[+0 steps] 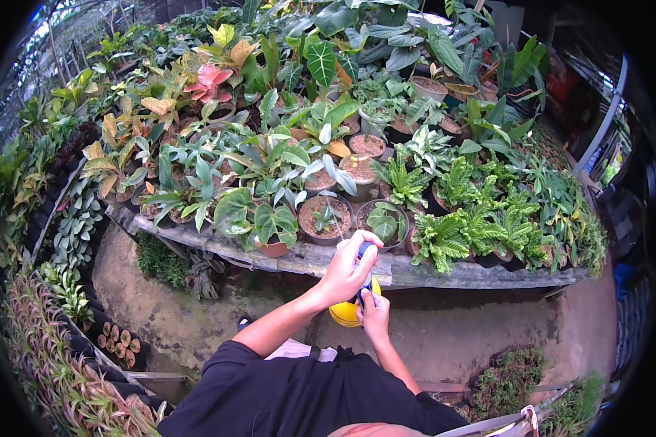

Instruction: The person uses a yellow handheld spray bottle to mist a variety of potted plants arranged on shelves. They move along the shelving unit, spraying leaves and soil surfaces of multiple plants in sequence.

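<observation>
Gripped tight from above by the left hand [348,268] is the blue pump top of one round yellow plastic sprayer [344,313], steadied lower down by the right hand [374,309], just in front of a rough bench [430,271] crowded with leafy pots.

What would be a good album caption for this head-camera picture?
Both hands, left hand on top and right hand below, grip a yellow spray bottle before a bench crowded with potted plants.
</observation>
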Motion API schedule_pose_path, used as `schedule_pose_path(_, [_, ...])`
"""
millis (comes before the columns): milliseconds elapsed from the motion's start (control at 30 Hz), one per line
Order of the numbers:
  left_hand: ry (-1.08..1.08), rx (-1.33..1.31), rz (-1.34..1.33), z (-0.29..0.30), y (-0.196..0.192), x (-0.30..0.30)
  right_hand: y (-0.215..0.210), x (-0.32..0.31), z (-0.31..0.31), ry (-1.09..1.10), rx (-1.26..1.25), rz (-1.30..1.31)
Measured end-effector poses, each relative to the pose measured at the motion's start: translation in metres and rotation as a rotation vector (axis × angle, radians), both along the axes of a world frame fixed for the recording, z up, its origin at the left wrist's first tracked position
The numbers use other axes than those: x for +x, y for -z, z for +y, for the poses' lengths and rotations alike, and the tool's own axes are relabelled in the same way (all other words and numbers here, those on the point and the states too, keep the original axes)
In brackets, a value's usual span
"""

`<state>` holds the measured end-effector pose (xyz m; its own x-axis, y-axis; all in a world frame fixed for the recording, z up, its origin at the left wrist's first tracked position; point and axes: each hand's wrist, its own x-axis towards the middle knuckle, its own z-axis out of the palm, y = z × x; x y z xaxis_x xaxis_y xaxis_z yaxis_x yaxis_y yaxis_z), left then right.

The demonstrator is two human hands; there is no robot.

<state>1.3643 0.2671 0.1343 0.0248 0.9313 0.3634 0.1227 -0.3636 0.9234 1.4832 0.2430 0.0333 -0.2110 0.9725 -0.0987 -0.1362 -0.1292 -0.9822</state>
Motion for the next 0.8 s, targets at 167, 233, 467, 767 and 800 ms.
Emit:
schedule_pose_path(167, [-0.137, 0.102, 0.301, 0.003, 0.029, 0.006, -0.019, 0.002, 0.01, 0.026, 0.061, 0.032])
schedule_pose_path(233, [-0.098, 0.096, 0.29, 0.007, 0.04, 0.006, -0.024, 0.002, 0.01, 0.027, 0.066, 0.057])
schedule_pose_path(467, [0.143, 0.02, -0.192, 0.007, 0.001, 0.012, -0.007, 0.012, 0.005, 0.012, 0.049, 0.038])
schedule_pose_path(767, [0.07, 0.045, 0.08, 0.012, 0.022, 0.011, -0.027, 0.012, 0.007, 0.059, 0.065, 0.075])
schedule_pose_path(800, [0.044, 0.039, 0.144, 0.013, 0.032, 0.013, -0.021, 0.011, 0.01, 0.068, 0.128, 0.086])
